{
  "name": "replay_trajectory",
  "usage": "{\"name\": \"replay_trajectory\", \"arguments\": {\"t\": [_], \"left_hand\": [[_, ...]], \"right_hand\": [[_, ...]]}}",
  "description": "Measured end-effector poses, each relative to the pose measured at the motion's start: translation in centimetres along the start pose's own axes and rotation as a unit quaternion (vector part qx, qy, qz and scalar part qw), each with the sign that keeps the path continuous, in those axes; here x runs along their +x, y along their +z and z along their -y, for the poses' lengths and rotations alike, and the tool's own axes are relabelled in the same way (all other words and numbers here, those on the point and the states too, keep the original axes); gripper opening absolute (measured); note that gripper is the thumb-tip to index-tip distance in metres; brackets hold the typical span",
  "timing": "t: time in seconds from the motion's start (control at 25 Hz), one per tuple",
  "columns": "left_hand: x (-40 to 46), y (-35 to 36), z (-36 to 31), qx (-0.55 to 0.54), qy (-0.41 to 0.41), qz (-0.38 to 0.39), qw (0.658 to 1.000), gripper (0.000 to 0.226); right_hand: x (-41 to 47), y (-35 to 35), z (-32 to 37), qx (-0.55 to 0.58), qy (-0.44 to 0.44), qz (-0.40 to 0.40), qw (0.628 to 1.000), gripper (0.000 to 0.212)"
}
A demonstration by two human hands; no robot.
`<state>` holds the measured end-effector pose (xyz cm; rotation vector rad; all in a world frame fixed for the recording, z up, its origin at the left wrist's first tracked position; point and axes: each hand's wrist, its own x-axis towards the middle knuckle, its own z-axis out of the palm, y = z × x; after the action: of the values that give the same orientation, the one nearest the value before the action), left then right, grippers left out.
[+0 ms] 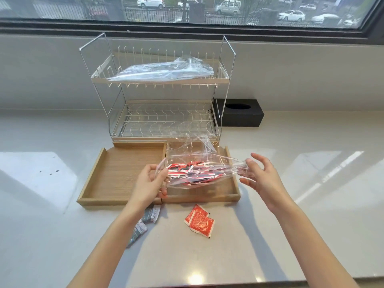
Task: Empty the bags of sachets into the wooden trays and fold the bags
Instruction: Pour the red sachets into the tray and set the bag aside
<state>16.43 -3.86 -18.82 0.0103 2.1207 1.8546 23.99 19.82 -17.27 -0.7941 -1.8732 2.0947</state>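
A clear plastic bag [197, 163] filled with red, white and dark sachets [193, 173] hangs just above the right wooden tray [232, 190]. My left hand [149, 183] pinches the bag's left end. My right hand [261, 175] is at its right end, fingers spread, fingertips touching the plastic. The left wooden tray [120, 171] lies beside it with nothing inside. Two red sachets [199, 220] lie loose on the counter in front of the trays. Grey-and-white sachets [143, 223] lie partly under my left forearm. A second clear bag [164, 70] rests on the rack's top shelf.
A two-tier white wire dish rack [162, 121] stands right behind the trays. A black tissue box [239, 113] sits to its right against the wall. The pale counter [311, 204] extends to both sides, and its front edge is close to me.
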Motion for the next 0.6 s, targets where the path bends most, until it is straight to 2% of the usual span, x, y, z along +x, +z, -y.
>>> {"name": "replay_trajectory", "arguments": {"t": [0.2, 0.44, 0.6], "left_hand": [[-0.4, -0.3, -1.1, -0.092, -0.017, 0.021, 0.995, 0.023], [0.5, -0.9, -2.8, -0.117, 0.008, 0.042, 0.992, 0.014], [0.7, -0.9, -3.7, -0.106, 0.028, 0.077, 0.991, 0.017]], "right_hand": [[-0.2, -0.1, 0.9, 0.017, -0.006, 0.043, 0.999, 0.025], [0.5, -0.6, 2.9, 0.051, -0.023, 0.057, 0.997, 0.011], [1.1, -1.1, 3.6, 0.015, -0.046, 0.071, 0.996, 0.029]]}}
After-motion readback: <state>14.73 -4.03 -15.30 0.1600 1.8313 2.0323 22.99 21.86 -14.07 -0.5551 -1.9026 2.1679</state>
